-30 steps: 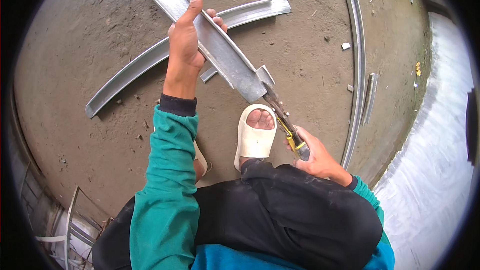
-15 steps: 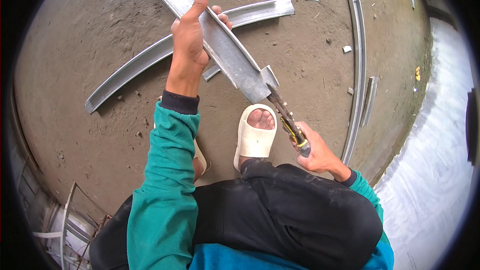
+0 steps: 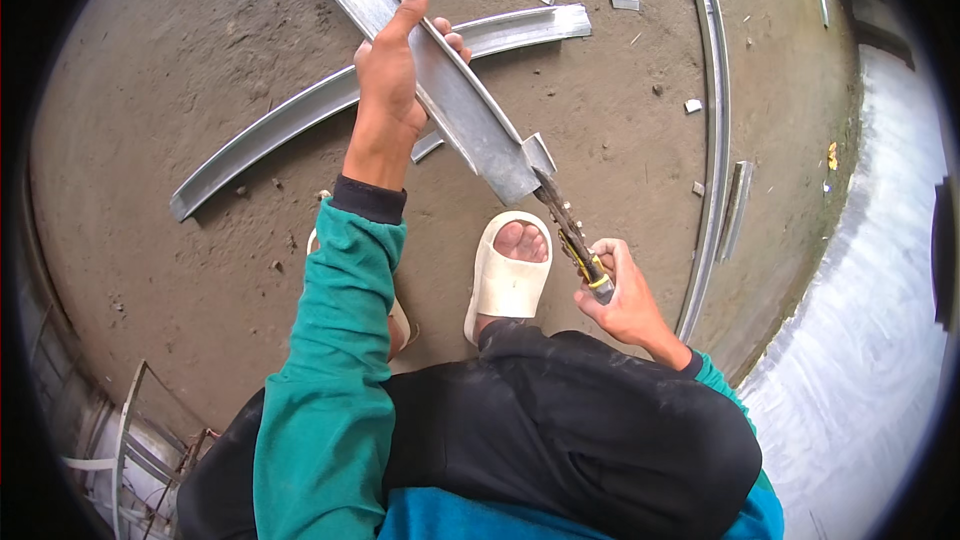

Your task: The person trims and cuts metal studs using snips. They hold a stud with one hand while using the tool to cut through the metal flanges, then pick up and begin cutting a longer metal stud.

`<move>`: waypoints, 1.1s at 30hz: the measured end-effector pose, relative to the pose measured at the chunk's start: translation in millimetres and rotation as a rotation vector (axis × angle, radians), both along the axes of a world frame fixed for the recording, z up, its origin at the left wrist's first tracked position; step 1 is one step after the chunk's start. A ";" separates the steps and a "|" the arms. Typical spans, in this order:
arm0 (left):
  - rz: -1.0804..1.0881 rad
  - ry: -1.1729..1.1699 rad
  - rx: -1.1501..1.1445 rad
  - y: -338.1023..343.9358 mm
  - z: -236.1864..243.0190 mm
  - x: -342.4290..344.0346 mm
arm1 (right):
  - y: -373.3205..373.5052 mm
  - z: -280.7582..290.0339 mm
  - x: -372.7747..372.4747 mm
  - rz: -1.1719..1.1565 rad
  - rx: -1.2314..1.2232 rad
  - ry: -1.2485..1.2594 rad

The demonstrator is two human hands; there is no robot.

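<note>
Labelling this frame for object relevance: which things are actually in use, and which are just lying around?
In use:
- left hand gripping the long grey metal channel
- right hand holding the yellow-and-black-handled cutting tool, its tip at the channel's end

Lying about:
- second grey metal channel on the floor
- thin curved metal strip
- small metal offcuts

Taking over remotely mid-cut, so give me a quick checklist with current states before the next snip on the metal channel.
1. Left hand grips the metal channel: ok.
2. Right hand holds the snips: ok.
3. Snip tip meets the channel's cut end: ok.
4. Foot in the sandal sits right beneath the cut: not ok.
5. Left fingers away from the blades: ok.
6. Blades open or closed: cannot tell.
</note>
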State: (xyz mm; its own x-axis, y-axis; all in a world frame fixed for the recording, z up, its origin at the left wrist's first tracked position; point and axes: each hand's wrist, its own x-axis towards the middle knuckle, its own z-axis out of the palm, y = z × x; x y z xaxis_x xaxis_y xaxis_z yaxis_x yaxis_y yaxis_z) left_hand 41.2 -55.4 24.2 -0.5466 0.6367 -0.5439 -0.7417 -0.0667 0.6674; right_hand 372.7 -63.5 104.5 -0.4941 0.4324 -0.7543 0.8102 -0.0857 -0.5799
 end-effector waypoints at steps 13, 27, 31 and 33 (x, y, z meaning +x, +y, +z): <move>0.027 0.218 -0.351 5.5 -28.8 -8.6 | -5.0 -13.1 8.7 -0.061 0.372 -0.004; 0.063 0.200 -0.346 9.1 -30.5 -10.3 | 0.0 23.6 -12.4 -0.016 0.093 -0.126; -0.031 0.123 -0.339 5.1 -22.7 -14.1 | 3.5 30.1 -14.8 0.020 0.069 -0.119; -0.012 0.158 -0.356 3.9 -27.6 -13.0 | -0.1 28.1 -12.4 -0.011 0.077 -0.057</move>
State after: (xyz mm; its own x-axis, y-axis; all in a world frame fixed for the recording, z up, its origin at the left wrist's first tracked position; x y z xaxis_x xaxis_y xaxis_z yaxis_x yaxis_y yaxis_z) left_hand 28.2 -51.5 -3.4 -0.6349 0.4303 -0.6417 -0.6274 0.1975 0.7532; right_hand 360.3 -63.6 132.6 -0.4462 0.4956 -0.7452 0.8412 -0.0519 -0.5382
